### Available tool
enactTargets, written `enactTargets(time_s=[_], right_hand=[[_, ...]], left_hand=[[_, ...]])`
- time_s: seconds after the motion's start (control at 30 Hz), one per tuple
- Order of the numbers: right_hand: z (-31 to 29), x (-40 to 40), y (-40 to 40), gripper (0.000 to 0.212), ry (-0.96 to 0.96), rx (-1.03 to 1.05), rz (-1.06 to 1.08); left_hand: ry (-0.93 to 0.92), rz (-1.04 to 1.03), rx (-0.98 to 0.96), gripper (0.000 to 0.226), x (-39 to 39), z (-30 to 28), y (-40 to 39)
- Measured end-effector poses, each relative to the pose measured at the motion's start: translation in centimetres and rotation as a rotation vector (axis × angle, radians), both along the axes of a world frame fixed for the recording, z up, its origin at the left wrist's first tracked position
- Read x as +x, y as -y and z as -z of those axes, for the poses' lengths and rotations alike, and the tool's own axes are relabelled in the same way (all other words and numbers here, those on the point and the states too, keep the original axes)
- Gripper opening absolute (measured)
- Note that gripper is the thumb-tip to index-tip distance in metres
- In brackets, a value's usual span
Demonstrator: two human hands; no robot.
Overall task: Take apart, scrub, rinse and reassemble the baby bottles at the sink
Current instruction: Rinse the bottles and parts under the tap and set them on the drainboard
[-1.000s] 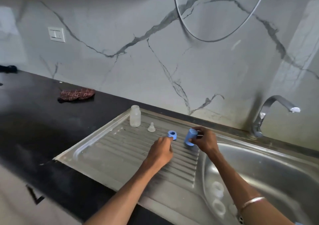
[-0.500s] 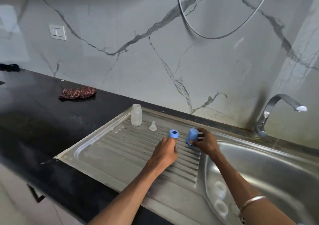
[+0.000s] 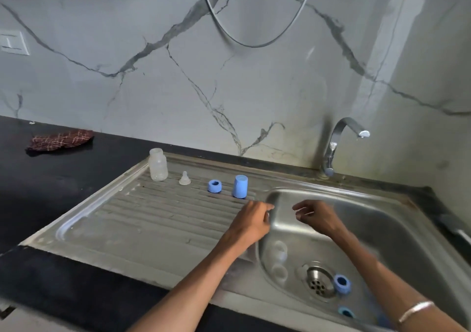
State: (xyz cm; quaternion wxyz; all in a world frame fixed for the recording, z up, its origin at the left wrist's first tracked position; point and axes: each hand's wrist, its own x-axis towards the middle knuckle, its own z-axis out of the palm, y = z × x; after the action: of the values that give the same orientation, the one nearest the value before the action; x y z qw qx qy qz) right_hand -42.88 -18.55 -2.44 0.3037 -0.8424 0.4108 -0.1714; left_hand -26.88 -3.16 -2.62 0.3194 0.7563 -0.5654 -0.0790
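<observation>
Grey marble-veined wall behind; black table (image 3: 51,204) carrying a steel sink unit; tap (image 3: 341,138) at the back, nothing running from it that I can see; checked cloth (image 3: 60,139) lying well off to the left.

Drainboard (image 3: 153,219), back row, left to right: clear bottle (image 3: 158,164), upright, open-mouthed; clear teat (image 3: 184,178) beside it; blue collar ring (image 3: 214,186); blue cap (image 3: 240,186), standing on end; each part apart from its neighbour.

Basin (image 3: 382,219): a second blue ring (image 3: 342,283) just beside the drain (image 3: 317,282); another blue piece (image 3: 346,311) nearer the front edge; two pale clear parts (image 3: 277,260) against the left wall, too blurred for me to name.

My left hand (image 3: 251,223) hovers at the drainboard's edge, fingers loosely curled, holding nothing; my right hand (image 3: 317,217) hangs over the basin, fingers relaxed, equally empty.

Step, as I judge it: one bottle dismantled and laid out; the basin parts await attention; next move calls for reaching down into the basin and gripping a slippery part firmly.
</observation>
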Motion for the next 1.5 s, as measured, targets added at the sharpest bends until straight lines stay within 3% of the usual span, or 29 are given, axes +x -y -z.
enactTargets(time_s=[0.1, 0.3, 0.47, 0.6, 0.9, 1.1, 1.17, 1.27, 1.4, 1.5], right_hand=[[0.5, -2.5, 0.5, 0.027, -0.114, 0.021, -0.039], [2.0, -4.8, 0.4, 0.022, -0.297, 0.117, -0.12], [2.9, -4.9, 0.5, 0.025, -0.317, 0.16, -0.113], [2.8, -4.2, 0.6, 0.027, -0.315, 0.188, -0.138], [2.0, -4.9, 1.3, 0.053, -0.305, 0.244, -0.114], [1.9, -5.9, 3.0, 0.071, -0.218, 0.155, 0.044], [1.9, -6.3, 3.7, 0.074, -0.173, 0.143, 0.09], [1.7, -7.3, 4.9, 0.071, -0.01, 0.136, 0.164], [1.4, -8.8, 6.5, 0.063, 0.237, 0.137, 0.258], [1.5, -9.4, 7.3, 0.062, 0.334, 0.172, 0.301]], left_hand=[[0.03, 0.035, 0.091, 0.04, -2.3, 0.7, 2.1], [0.219, 0.112, 0.508, 0.05, -5.8, 2.7, 5.0], [0.324, 0.079, 0.588, 0.057, -6.8, 3.2, 6.5], [0.344, 0.05, 0.61, 0.047, -7.2, 3.0, 7.5], [0.193, 0.019, 0.413, 0.039, -7.9, 2.0, 9.7], [-0.005, -0.014, 0.196, 0.007, -9.1, 0.6, 12.6], [-0.101, -0.02, 0.113, 0.011, -9.5, 0.6, 13.7], [-0.248, 0.005, -0.03, 0.042, -9.8, 0.6, 15.1], [-0.333, 0.044, -0.247, 0.038, -10.4, 0.5, 16.2], [-0.363, 0.064, -0.306, 0.033, -10.8, 1.0, 16.5]])
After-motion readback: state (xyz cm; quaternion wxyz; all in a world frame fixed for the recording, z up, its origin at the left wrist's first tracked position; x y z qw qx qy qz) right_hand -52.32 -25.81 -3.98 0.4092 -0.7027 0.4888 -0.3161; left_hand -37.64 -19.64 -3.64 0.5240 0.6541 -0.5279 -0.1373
